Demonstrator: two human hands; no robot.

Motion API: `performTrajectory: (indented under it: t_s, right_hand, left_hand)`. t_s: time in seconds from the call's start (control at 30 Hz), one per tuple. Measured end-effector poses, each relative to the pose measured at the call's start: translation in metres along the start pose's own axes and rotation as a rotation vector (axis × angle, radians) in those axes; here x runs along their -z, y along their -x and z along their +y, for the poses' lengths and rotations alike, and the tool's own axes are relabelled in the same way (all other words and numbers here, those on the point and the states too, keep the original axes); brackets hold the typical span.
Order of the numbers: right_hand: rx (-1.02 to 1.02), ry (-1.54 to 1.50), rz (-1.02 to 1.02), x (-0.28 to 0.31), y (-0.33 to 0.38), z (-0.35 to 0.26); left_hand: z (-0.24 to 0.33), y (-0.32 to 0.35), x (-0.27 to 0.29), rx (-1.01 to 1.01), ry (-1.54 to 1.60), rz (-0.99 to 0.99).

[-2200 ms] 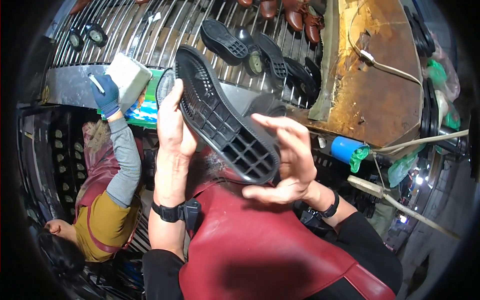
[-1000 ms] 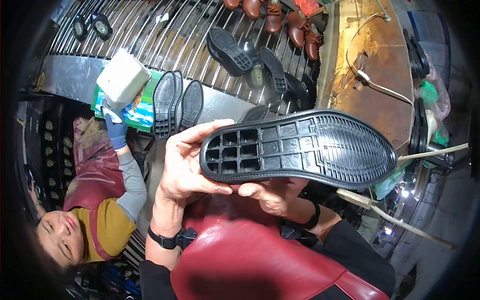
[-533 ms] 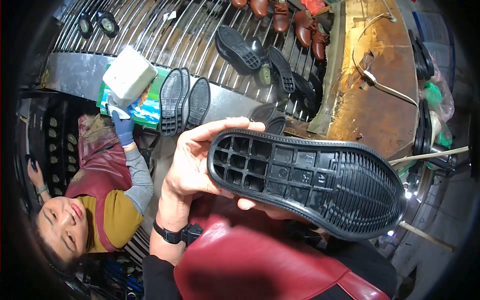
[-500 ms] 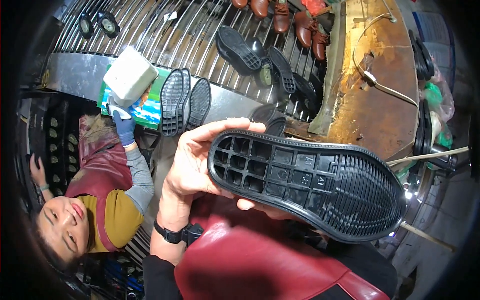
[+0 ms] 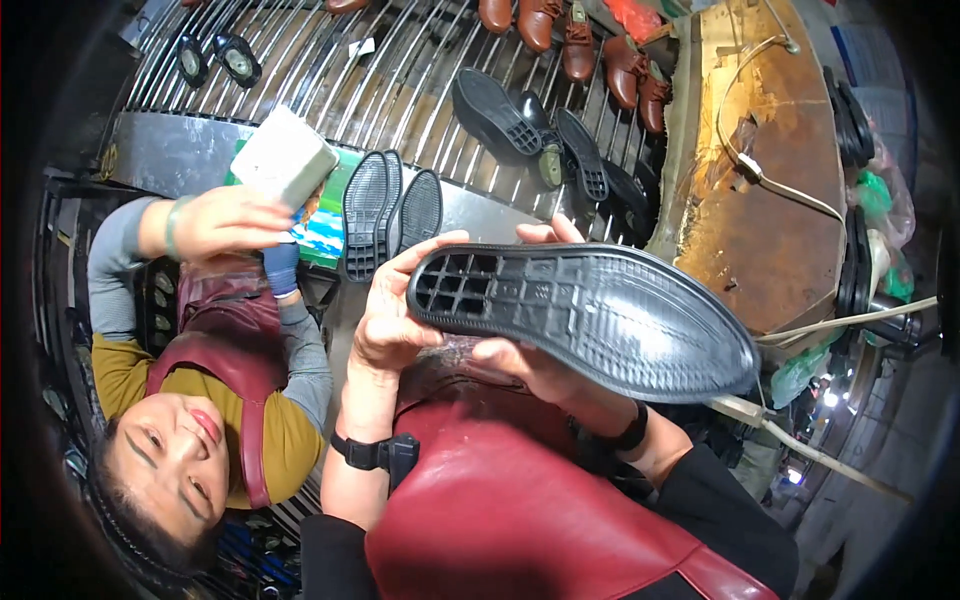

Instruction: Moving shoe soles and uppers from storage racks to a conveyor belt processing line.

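A black rubber shoe sole [image 5: 570, 315] is held up before me, its hollow-gridded heel at the left and its ribbed toe part at the right. My left hand [image 5: 388, 315] grips the heel end, thumb in front and fingers behind. Under the middle, my right hand [image 5: 535, 365] holds the lower edge with its thumb showing; some of its fingertips rise past the upper edge, and the rest is hidden behind the sole. Several more black soles [image 5: 367, 215] lie on the metal ledge beyond my left hand.
A co-worker [image 5: 215, 400] in a red apron sits at the left, hands by a white block [image 5: 285, 157] on a green-blue box [image 5: 325, 225]. Metal bar rollers [image 5: 400, 90] carry brown shoes [image 5: 620, 72] and black soles [image 5: 495, 108]. A worn brown panel [image 5: 770, 190] with a cable stands right.
The sole has tilted and shifted slightly left and up. My right hand has come further into view. The co-worker's other hand has moved up to the white block.
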State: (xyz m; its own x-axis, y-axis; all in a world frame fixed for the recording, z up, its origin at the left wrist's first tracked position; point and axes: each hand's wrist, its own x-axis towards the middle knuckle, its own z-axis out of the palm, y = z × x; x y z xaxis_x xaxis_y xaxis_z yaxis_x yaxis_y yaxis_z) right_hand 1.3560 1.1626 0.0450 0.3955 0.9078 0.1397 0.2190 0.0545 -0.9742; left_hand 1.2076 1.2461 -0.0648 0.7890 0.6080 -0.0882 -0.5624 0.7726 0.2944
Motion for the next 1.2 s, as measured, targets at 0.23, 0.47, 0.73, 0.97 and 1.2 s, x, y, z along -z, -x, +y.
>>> performTrajectory:
  t_s: [0.23, 0.47, 0.73, 0.97, 1.2]
  right_hand:
    - [-0.308, -0.142, -0.156, -0.013, 0.008, 0.060]
    - [-0.667, -0.461, -0.167, -0.054, 0.015, 0.051]
    - [-0.637, -0.481, -0.128, -0.051, 0.009, 0.087]
    - [-0.893, -0.122, -0.108, 0.023, 0.051, 0.152]
    - [-1.156, -0.061, 0.096, 0.081, 0.115, 0.182]
  left_hand:
    - [-0.016, 0.013, 0.043, -0.099, 0.147, 0.208]
    - [0.005, 0.054, 0.078, -0.372, 0.161, 0.333]
    - [0.002, 0.084, 0.108, -0.362, 0.220, 0.510]
    - [-0.014, 0.063, 0.085, 0.120, -0.228, 0.486]
    - [-0.021, 0.052, 0.084, 0.205, -0.256, 0.459]
